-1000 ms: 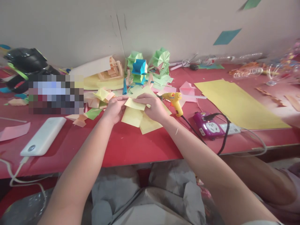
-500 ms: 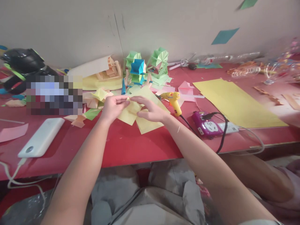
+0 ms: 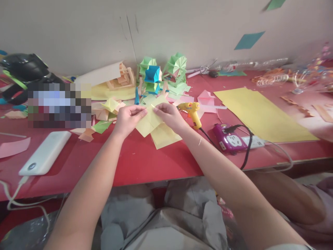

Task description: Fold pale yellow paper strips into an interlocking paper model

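Both hands pinch one pale yellow sheet of paper point(image 3: 148, 122) above the red table point(image 3: 153, 163). My left hand point(image 3: 128, 119) closes its thumb and fingers on the left edge. On the opposite side, my right hand point(image 3: 170, 116) grips the upper right part, where a small bright folded edge shows at the fingertips. Another yellow sheet point(image 3: 165, 135) lies flat just beneath and to the right. Beside my right hand rests a yellow glue gun point(image 3: 191, 113), its black cord running toward the table's front.
Green folded-paper shapes point(image 3: 177, 66) and a blue paper piece point(image 3: 152, 74) stand behind the hands. At right are a purple power socket point(image 3: 231, 138) and a large yellow sheet point(image 3: 262, 114). A white power bank point(image 3: 45, 152) lies left. Another person's leg point(image 3: 288, 198) shows at lower right.
My right hand, earlier spread loosely over the paper, now pinches it. The sheet has turned slightly and shifted right, and my left thumb has moved a little.
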{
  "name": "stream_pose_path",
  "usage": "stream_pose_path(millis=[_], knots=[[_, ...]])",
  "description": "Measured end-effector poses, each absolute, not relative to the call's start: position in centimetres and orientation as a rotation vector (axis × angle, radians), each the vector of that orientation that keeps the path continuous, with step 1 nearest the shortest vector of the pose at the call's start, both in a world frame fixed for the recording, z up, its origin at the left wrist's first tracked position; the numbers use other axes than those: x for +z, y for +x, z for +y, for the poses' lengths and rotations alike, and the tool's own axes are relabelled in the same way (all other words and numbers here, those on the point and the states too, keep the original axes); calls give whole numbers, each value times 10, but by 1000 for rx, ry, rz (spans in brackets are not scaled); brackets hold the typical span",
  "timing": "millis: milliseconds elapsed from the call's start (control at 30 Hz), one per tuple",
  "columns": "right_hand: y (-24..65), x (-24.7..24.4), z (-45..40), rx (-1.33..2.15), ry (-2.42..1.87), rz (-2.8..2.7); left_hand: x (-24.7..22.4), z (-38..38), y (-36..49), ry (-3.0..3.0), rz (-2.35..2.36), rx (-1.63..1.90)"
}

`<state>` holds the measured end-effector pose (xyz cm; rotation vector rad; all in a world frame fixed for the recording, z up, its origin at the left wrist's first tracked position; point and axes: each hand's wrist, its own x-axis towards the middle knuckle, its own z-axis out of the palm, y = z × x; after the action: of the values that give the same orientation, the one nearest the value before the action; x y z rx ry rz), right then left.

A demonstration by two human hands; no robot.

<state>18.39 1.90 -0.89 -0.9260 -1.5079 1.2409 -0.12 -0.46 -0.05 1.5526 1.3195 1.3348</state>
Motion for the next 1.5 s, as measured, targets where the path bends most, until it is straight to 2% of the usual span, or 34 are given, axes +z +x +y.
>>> stream_pose_path(millis=[333,733,1267,1500], knots=[[188,-3,13,1130,-1012,-1667,0,-4,-4,1557,1350,1189],[187,-1,11,1216,-962,-1545,1,-4,-6,1303,1257,1098],[186,-4,14,1174,-918,-1464,1,-6,-3,1327,1209,1105],[187,-3,13,1131,-943,-1645,1,-6,0,1399,1234,1200]])
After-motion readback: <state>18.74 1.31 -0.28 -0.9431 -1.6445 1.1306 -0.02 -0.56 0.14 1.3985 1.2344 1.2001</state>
